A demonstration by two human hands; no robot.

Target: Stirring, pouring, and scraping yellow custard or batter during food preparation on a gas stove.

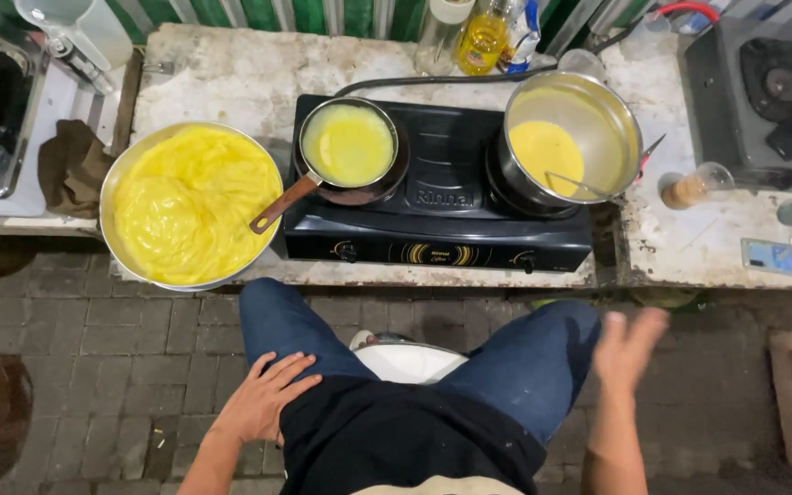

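- Cloth [71, 165], brown, upper left of frame, crumpled beside the bowl.
- Bowl [192, 206], wide steel, left of centre, heaped with thick yellow batter; its rim touches the stove.
- Left hand [263, 399], lower left: flat on the thigh, fingers spread, holding nothing.
- Pan [350, 147], small, on the stove's left burner; thin yellow layer covers the base, wooden handle points down-left over the bowl.
- Stove [440, 197], black, two burners, centre.
- Pot [568, 147] on the right burner, yellow batter inside, ladle resting in it.
- Right hand [627, 346], lower right: raised, open, blurred, empty.
- Judgement: the pan layer is cooking; best grip the handle near its end, clear of the bowl rim.
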